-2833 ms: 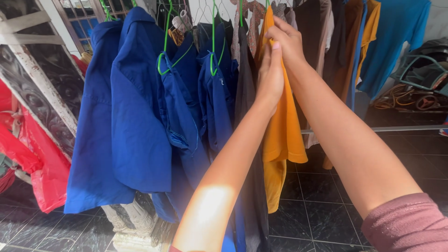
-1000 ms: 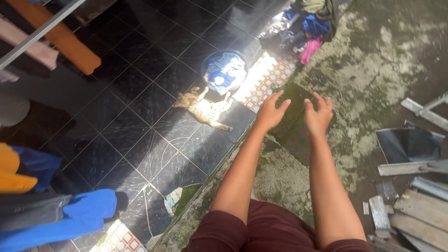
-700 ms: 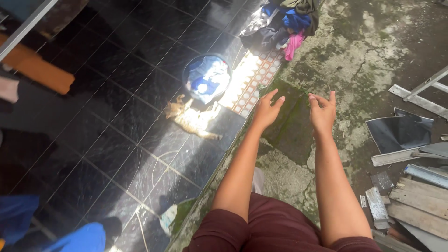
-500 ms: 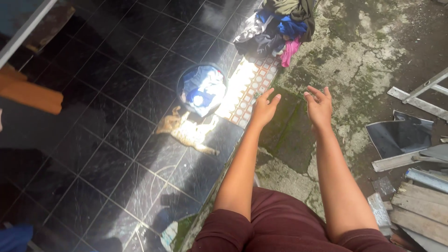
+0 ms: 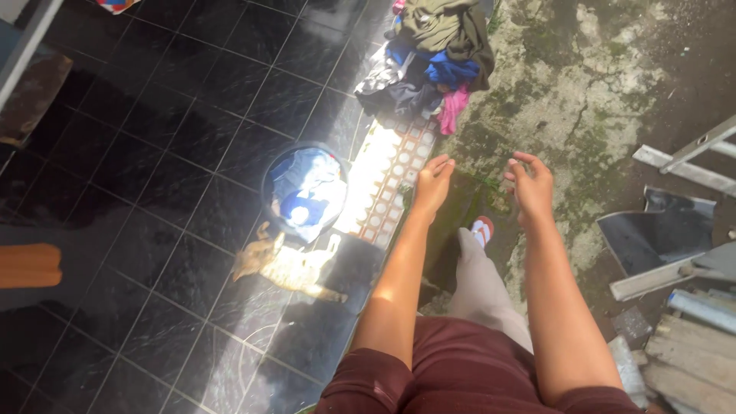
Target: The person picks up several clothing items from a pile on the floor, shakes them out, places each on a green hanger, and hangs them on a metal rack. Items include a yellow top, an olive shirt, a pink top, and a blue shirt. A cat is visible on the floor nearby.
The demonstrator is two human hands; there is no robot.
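Both hands are held out in front of the body and carry nothing: the left hand (image 5: 434, 182) hangs loosely with its fingers curled inward and released, and the right hand (image 5: 530, 184) likewise has its fingers half bent and empty. Nearest the left hand, down on the dark tiled floor (image 5: 153, 153), stands a round dark bucket (image 5: 304, 192) with blue and white cloth inside; it stands upright with its mouth facing up, just left of a strip of pale patterned tiles (image 5: 387, 180) that runs away from the person along the floor's edge. A tan cat (image 5: 287, 267) lies just below the bucket, its long axis running left to right, head toward the left. Farther off, at the top, a heap of clothes (image 5: 433, 57) in olive, blue and pink straddles that edge. To the right lies mossy, cracked concrete (image 5: 613, 92), open in the middle, with metal rails and planks (image 5: 682, 268) crowding its right side. One foot in a sandal (image 5: 481, 230) is on the concrete between the arms.
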